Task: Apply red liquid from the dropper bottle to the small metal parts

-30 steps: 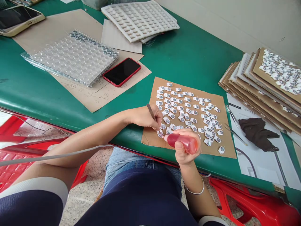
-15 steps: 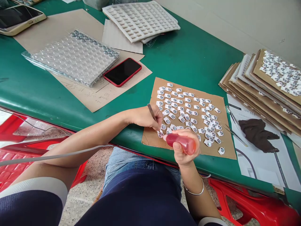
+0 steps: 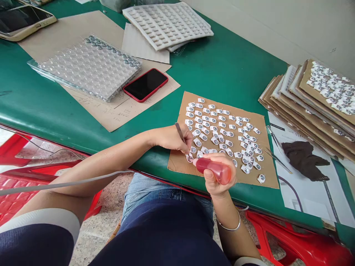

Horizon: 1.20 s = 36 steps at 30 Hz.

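Note:
My left hand (image 3: 174, 138) is closed around dark tweezers (image 3: 181, 132), their tips down at a small white tagged piece (image 3: 189, 157) near the front left of a cardboard sheet (image 3: 177, 162). My right hand (image 3: 220, 181) grips a red squeeze bottle (image 3: 214, 170), tilted so its pale nozzle points left at that same piece. Whether the nozzle touches it I cannot tell. Rows of similar white pieces with dark round faces (image 3: 222, 118) lie across the cardboard. My right hand and the bottle hide a few of them.
Stacked cardboard sheets (image 3: 302, 107) with more pieces stand at the right. Nearer are loose tweezers (image 3: 279, 159) and a dark cloth (image 3: 305, 159) on paper. A red-edged phone (image 3: 145, 85), clear plastic trays (image 3: 85, 70) and white foam trays (image 3: 169, 26) lie behind.
The whole view has shifted very slightly. Both hands keep their places at the same piece, tweezers and bottle still held.

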Each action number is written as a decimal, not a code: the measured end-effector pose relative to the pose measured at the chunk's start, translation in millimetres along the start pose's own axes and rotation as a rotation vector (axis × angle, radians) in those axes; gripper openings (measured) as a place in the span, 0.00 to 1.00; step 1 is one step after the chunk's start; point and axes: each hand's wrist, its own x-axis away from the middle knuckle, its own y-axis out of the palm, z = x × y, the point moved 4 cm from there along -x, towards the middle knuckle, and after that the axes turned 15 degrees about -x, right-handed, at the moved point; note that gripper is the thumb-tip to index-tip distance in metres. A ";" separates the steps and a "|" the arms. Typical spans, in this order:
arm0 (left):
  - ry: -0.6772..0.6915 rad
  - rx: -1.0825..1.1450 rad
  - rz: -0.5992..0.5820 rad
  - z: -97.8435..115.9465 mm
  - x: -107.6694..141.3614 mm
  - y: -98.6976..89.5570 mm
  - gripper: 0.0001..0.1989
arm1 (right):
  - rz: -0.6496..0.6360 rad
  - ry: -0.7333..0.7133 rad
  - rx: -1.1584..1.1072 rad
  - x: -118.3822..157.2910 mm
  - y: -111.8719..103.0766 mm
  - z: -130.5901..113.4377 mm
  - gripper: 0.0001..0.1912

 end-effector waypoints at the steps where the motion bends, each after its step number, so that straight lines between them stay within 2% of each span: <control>1: -0.001 0.001 -0.003 0.0 0.1 0.0 0.03 | 0.004 -0.006 -0.003 -0.2 0.1 -0.3 0.17; 12: 0.007 0.003 0.007 -1.5 -0.7 0.7 0.02 | 0.022 -0.031 -0.033 -1.5 1.5 -1.8 0.18; 14: 0.020 0.010 0.002 -0.9 0.4 -0.1 0.02 | 0.079 -0.028 -0.077 -4.4 0.4 -3.6 0.17; 18: 0.050 0.103 0.030 4.1 6.8 -9.3 0.03 | 0.346 -0.017 -0.217 -12.3 -13.1 -5.4 0.14; 21: 0.044 0.317 0.203 6.5 11.6 -23.8 0.03 | 0.480 0.013 -0.262 -21.9 -27.9 -6.3 0.13; 25: 0.033 0.634 0.617 -3.3 15.2 -43.8 0.04 | 0.563 0.108 -0.303 -44.8 -51.3 -6.9 0.16; 27: 0.005 0.756 0.749 -13.2 14.9 -48.7 0.04 | 0.583 0.151 -0.349 -60.9 -62.6 -5.5 0.13; 31: -0.034 0.839 0.864 -29.9 13.3 -53.5 0.05 | 0.596 0.275 -0.444 -94.5 -76.9 4.0 0.15; 36: -0.053 0.760 0.964 -36.3 13.9 -52.5 0.06 | 0.466 0.384 -0.521 -122.7 -70.3 17.7 0.14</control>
